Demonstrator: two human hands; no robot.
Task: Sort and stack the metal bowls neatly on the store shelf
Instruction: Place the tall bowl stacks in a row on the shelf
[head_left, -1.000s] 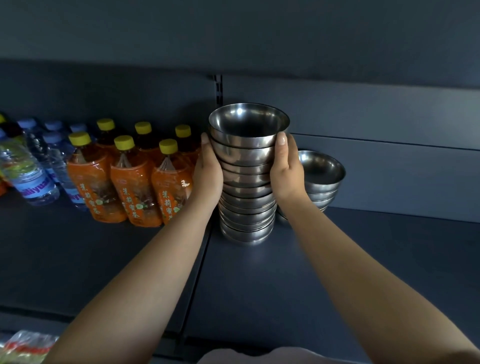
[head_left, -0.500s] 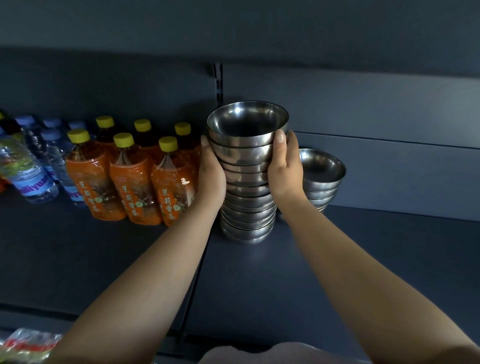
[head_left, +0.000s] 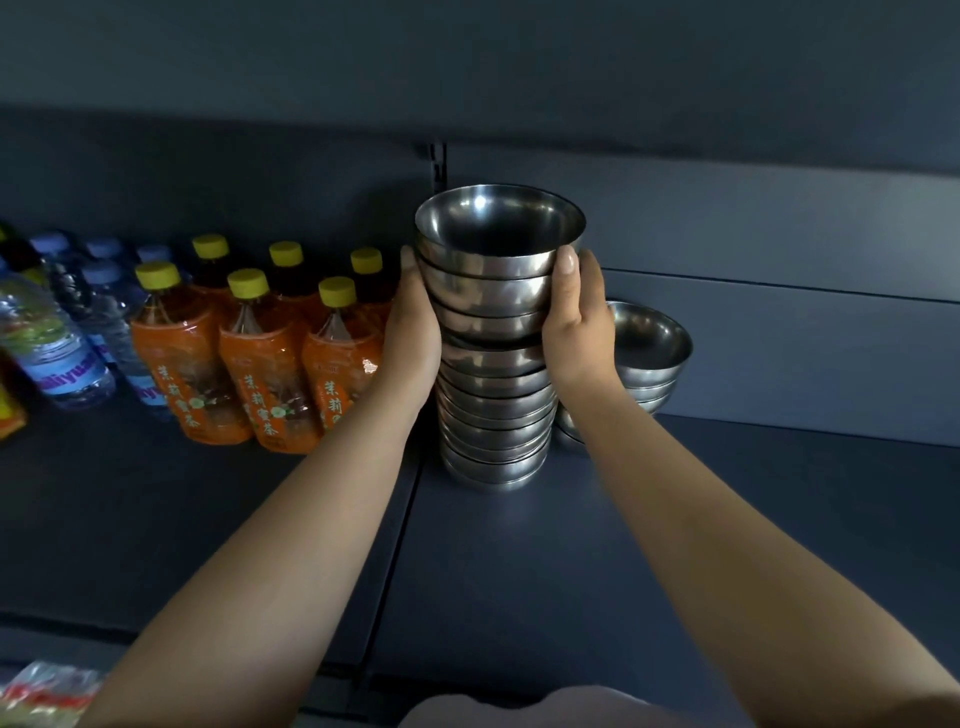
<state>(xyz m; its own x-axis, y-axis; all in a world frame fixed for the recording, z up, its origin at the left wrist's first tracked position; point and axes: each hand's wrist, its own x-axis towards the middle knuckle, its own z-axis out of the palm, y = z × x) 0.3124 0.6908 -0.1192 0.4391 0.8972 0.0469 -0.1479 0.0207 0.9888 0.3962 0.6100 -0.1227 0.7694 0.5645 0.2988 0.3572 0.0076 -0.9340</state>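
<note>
Dark matte shelf (head_left: 519, 571) fills the frame. At centre stands a tall stack of shiny steel bowls (head_left: 496, 395), round and nested. The left hand (head_left: 413, 332) and right hand (head_left: 579, 325) clasp its upper bowls, fingers wrapped behind, out of sight. A shorter bowl stack (head_left: 649, 353) sits partly hidden right of it. Orange tea bottles (head_left: 260, 358) stand left; water bottles (head_left: 57, 338) are cut off at the edge.

Polished, reflective metal is noted on the stacked bowls (head_left: 496, 364). Glossy clear plastic is observed on the bottles (head_left: 270, 364). The shelf (head_left: 519, 561) is finished matt, smooth.
</note>
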